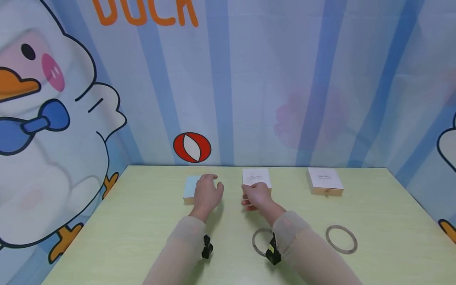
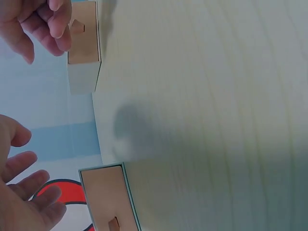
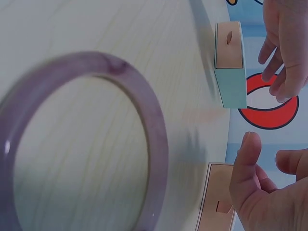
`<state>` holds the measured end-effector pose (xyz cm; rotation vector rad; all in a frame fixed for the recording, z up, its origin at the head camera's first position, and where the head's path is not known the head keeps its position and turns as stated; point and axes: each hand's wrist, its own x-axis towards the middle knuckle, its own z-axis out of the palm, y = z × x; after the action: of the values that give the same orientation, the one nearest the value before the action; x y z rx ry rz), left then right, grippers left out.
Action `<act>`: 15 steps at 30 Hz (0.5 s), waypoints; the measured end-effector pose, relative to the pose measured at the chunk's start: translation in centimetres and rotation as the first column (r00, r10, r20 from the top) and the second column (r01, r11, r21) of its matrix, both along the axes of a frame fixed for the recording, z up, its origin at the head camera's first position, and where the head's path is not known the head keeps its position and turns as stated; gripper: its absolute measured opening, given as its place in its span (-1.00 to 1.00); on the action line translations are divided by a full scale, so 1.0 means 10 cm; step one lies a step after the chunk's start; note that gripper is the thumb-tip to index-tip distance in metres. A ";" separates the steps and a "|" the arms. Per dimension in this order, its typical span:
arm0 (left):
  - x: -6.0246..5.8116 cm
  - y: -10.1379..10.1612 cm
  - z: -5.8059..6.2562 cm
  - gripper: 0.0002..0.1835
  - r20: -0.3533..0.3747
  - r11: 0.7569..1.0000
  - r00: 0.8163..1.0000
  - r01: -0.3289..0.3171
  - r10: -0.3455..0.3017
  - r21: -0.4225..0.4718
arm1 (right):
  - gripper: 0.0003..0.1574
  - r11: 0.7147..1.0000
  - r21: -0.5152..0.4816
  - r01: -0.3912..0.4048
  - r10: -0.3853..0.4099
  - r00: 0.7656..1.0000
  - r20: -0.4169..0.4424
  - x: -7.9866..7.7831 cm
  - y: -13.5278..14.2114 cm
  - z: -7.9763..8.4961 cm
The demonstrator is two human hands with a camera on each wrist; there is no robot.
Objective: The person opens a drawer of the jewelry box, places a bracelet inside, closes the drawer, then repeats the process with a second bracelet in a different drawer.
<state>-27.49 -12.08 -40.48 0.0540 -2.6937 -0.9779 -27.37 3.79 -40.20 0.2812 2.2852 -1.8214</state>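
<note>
My left hand point(image 1: 207, 194) hovers over the right side of a light blue box point(image 1: 190, 188), fingers loosely bent and holding nothing. In the left wrist view, its fingers point(image 2: 33, 192) are spread beside that box's tan drawer front point(image 2: 103, 192). My right hand point(image 1: 259, 196) is in front of the middle white box point(image 1: 255, 175) and partly covers it. Its fingers are relaxed, with nothing between them; whether they touch the box I cannot tell. A purplish-grey bangle point(image 3: 156, 144) lies flat below the right wrist, partly hidden by the sleeve in the head view.
Another white box point(image 1: 325, 180) with a tan front stands at the back right. A second bangle point(image 1: 355, 243) lies on the pale wood-grain table point(image 1: 142, 237) nearer the front right. Behind the table's back edge hangs a blue striped cloth point(image 1: 249, 99) with cartoon ducks.
</note>
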 end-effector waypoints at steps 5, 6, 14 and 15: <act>0.00 0.09 0.01 -0.67 -0.010 0.999 0.999 0.036 -0.036 -0.014 | -0.58 1.000 0.005 0.011 -0.011 1.000 0.007 -0.01 0.06 -0.01; 0.00 0.11 0.01 -0.66 -0.006 0.999 0.999 0.045 -0.046 -0.011 | -0.58 1.000 0.003 0.013 -0.013 1.000 0.008 -0.01 0.08 -0.01; 0.00 0.23 0.02 -0.63 0.041 0.994 0.993 0.105 -0.106 0.038 | -0.56 1.000 0.025 0.013 -0.013 0.999 0.029 0.00 0.18 0.01; 0.00 0.24 0.02 -0.62 0.047 0.993 0.993 0.107 -0.109 0.040 | -0.57 0.999 0.029 0.014 -0.015 0.999 0.034 0.00 0.19 0.01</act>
<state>-27.52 -9.68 -40.31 -0.0623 -2.7477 -1.0719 -27.39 5.66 -40.14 0.3324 2.2941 -1.7777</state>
